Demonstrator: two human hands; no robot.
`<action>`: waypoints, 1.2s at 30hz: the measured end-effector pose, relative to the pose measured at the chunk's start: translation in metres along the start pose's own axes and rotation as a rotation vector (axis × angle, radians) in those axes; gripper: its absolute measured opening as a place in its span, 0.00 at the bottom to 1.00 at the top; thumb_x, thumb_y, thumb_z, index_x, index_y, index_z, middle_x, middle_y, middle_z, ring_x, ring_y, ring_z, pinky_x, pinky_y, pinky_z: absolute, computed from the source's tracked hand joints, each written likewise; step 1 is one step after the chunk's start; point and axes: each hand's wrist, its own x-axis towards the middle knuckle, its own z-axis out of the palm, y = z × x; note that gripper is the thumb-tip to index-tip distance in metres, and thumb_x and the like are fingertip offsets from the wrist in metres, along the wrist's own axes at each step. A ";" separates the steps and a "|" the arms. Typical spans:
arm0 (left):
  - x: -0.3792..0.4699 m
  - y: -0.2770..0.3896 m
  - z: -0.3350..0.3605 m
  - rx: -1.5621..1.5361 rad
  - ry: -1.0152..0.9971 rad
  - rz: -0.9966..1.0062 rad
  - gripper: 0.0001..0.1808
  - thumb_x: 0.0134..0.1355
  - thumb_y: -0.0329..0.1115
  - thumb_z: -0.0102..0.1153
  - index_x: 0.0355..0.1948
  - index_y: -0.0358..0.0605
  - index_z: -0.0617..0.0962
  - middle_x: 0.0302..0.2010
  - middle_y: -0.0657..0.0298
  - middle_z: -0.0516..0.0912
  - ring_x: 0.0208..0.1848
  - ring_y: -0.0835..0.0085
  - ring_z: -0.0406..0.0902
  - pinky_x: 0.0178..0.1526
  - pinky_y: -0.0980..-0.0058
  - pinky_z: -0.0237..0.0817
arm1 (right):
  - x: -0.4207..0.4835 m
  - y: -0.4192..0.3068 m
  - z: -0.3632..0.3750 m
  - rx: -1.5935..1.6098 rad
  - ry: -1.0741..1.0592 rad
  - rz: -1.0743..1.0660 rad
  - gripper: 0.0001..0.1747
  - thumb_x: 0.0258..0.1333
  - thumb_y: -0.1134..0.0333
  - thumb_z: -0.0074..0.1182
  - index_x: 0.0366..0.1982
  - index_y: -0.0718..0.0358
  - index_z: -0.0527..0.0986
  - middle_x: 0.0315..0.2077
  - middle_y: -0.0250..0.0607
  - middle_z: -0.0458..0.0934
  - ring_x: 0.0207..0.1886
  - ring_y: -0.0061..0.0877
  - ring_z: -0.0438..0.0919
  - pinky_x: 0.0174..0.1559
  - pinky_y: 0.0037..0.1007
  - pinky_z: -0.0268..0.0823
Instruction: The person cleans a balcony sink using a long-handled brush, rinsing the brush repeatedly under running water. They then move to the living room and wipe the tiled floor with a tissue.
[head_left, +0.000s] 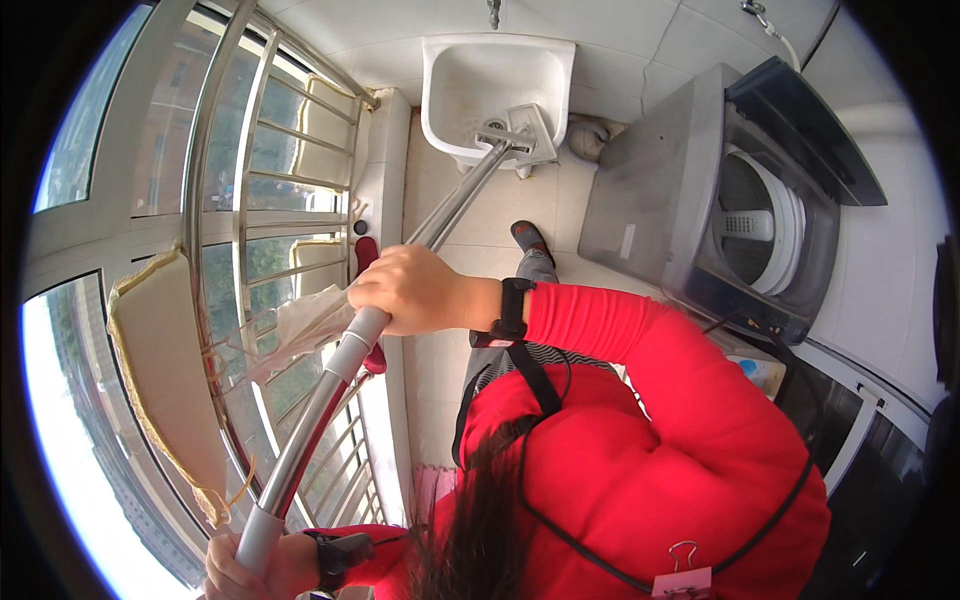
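Note:
My right hand (412, 291) grips the middle of a steel mop pole (307, 431), knuckles upward. Lower left, my left hand (259, 568) is wrapped around the grey grip (259, 536) near the pole's upper end. The pole slants away to a white mop sink (498, 46) against the far wall. At its far end, a flat mop head (531, 124) lies tilted inside the sink, over the front rim. Part of the basin floor and a drain (494, 124) show beside it.
A top-loading washing machine (637, 180) with its lid (806, 131) raised stands at right. Metal railings (240, 187) line the windows at left, with pale cushion-like pads (169, 375) and a plastic bag (311, 319) hanging there. A red shoe (366, 253) sits on the ledge.

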 end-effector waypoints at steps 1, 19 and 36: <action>-0.002 -0.001 0.001 0.037 0.029 0.010 0.20 0.70 0.50 0.45 0.22 0.55 0.68 0.16 0.78 0.68 0.16 0.84 0.62 0.26 0.80 0.61 | -0.004 0.001 0.005 -0.019 0.133 -0.023 0.11 0.41 0.65 0.66 0.22 0.54 0.73 0.22 0.30 0.77 0.25 0.30 0.77 0.30 0.32 0.66; 0.003 0.021 -0.026 0.236 0.278 -0.069 0.19 0.62 0.33 0.49 0.13 0.55 0.64 0.09 0.77 0.63 0.12 0.87 0.60 0.27 0.83 0.58 | 0.022 0.023 -0.004 0.051 -0.538 0.134 0.10 0.41 0.55 0.63 0.24 0.49 0.77 0.22 0.32 0.79 0.27 0.34 0.79 0.28 0.38 0.69; -0.012 0.025 -0.040 0.557 0.589 0.083 0.19 0.64 0.36 0.50 0.15 0.55 0.64 0.13 0.77 0.61 0.16 0.86 0.60 0.30 0.80 0.57 | -0.012 0.012 0.055 -0.157 0.361 -0.014 0.13 0.42 0.64 0.68 0.24 0.54 0.72 0.23 0.28 0.71 0.26 0.27 0.75 0.32 0.30 0.67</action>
